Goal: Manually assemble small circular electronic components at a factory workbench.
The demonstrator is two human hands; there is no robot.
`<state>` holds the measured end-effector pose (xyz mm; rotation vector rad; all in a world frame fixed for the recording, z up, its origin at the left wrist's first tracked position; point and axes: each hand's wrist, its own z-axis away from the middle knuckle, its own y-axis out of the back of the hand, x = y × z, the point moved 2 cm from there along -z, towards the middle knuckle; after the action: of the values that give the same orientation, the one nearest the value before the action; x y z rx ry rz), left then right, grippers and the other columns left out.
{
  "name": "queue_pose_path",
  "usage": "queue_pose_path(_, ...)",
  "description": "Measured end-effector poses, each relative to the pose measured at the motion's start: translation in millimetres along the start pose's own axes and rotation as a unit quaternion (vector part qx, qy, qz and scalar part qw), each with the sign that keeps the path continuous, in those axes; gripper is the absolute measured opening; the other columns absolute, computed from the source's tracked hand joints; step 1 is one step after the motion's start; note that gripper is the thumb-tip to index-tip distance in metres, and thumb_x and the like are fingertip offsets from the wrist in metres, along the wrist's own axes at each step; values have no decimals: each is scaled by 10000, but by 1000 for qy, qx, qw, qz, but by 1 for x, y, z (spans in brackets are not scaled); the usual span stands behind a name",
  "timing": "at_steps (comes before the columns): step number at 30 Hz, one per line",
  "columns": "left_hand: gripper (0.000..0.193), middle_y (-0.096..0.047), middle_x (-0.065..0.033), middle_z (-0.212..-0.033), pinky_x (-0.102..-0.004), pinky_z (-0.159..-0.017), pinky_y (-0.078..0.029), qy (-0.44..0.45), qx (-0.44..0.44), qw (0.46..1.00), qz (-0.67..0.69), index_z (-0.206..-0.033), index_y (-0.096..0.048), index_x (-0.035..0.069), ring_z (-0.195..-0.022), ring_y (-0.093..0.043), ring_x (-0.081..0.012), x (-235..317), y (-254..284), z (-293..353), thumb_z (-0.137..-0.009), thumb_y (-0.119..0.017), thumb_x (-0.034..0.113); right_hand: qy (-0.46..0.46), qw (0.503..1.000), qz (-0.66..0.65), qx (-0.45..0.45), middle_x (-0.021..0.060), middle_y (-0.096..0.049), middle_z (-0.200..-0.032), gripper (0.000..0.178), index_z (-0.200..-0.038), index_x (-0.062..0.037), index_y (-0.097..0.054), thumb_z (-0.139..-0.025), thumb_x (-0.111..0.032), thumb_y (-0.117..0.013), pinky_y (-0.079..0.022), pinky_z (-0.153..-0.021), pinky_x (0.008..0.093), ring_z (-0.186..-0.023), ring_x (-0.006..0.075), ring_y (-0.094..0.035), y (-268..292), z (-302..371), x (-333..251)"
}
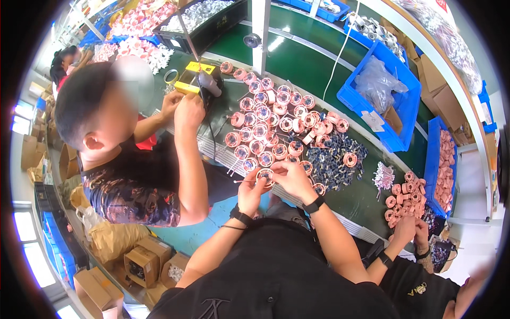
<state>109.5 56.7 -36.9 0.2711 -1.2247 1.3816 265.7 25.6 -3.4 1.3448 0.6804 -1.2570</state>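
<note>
In front of my body, my left hand [251, 195] is closed round a pink ring-shaped housing [264, 172] with dark parts and wire inside. My right hand [292, 181] meets it from the other side, with its thumb and fingers pinched at the housing's right edge. What lies between those fingertips is too small to tell. Just beyond my hands, many similar pink housings [260, 130] stand close together on the bench, with dark parts in them. To their right is a loose pile of small dark-blue components [334, 165], with a pink housing lying on it.
At left a person [138, 159] handles a yellow box [194, 77]; at lower right another person's hands [411, 231] touch a heap of pink rings [406, 199]. A blue crate [380, 95] with plastic bags stands beyond the bench. A white post [260, 34] rises at the far edge.
</note>
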Motion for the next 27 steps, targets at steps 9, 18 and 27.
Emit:
queue_pose_path(9,534,-586,-176,-1222,-355,-902,-518,131,22,988,-81,-1392,-327,-31,-1034,-631,-271,-14,11,-12,-955,-561,169,-37,987,90,128,152,-706,-821,228,-925,-20,-703,-779,-194,-724,-543,-721,350,-769,268,-697,14,-79,40)
queue_pose_path(18,441,-616,-147,-1186,-300,-839,-517,148,-3,986,-82,-1320,-451,-33,-988,-635,-213,-15,26,-19,-945,-572,163,25,937,195,291,153,-644,-872,191,-833,-28,-663,-760,-199,-703,-494,-767,421,-854,339,-620,55,-69,23)
queue_pose_path(27,361,-643,-102,-1126,-283,-831,-509,146,-31,984,-94,-1245,-530,-20,-972,-636,-188,-15,26,-13,-940,-580,166,-389,826,345,220,189,-507,-1304,631,-1228,-102,-565,-673,-338,-751,-369,-1014,492,-1221,412,-459,197,-44,62)
